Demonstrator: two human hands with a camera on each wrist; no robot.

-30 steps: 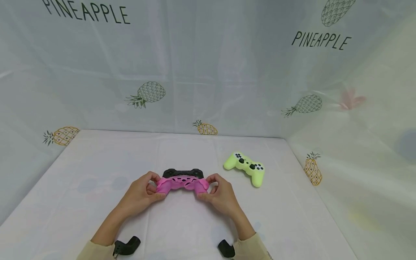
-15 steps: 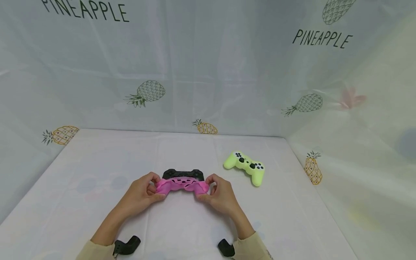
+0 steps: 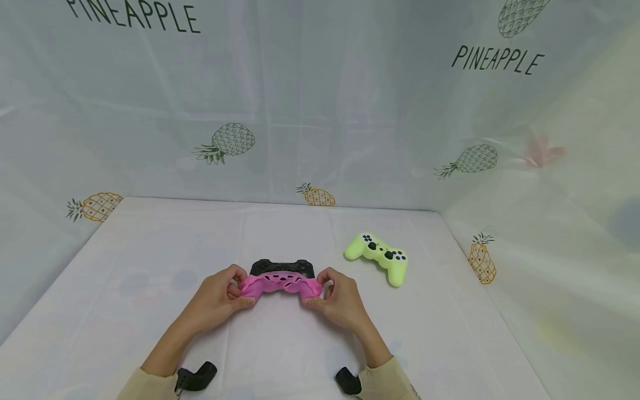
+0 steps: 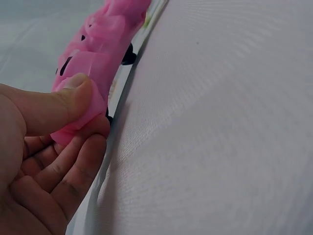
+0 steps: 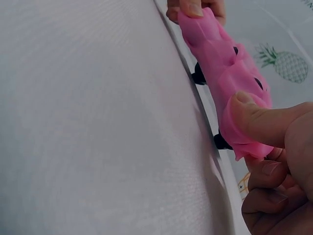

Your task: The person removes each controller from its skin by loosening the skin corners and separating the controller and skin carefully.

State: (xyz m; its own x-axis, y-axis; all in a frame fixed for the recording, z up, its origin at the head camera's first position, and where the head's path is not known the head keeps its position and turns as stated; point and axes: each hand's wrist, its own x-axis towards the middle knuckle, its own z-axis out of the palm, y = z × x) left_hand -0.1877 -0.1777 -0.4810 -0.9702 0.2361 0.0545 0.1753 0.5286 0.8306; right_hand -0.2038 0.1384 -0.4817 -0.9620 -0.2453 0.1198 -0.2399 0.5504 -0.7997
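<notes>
Gripped between both hands, low in the head view over the white table [image 3: 280,355]: black game controller [image 3: 281,267], part-way inside a pink rubber cover [image 3: 281,282]. Pink over the near side and both near-pointing handles; bare black along the far side, rounded bump at each end. Cover soft-looking, bright, rippled and folded across the middle; small holes along the upper part, dark showing through. In both wrist views, lumpy folds around the handles, dark slits in the pink, black knobs [image 5: 198,74] poking out from under it on the table side. Small pointed flap at the end by the right fingers. Touching the table or just above: cannot tell.

Left hand [image 3: 220,294] pinching the left end, thumb pressed on the pink, other fingers bent behind. Right hand [image 3: 341,300] pinching the right end likewise, thumb on the pink, fingers curled underneath. Farther back, near the right hand: lime-green controller [image 3: 378,258], lying slanted on the table, face up, black sticks and buttons visible. At the wrists: cream sleeves [image 3: 147,386], black wrist mounts [image 3: 196,378]. Behind: pale curtain [image 3: 350,100] with pineapple prints [image 3: 233,139].
</notes>
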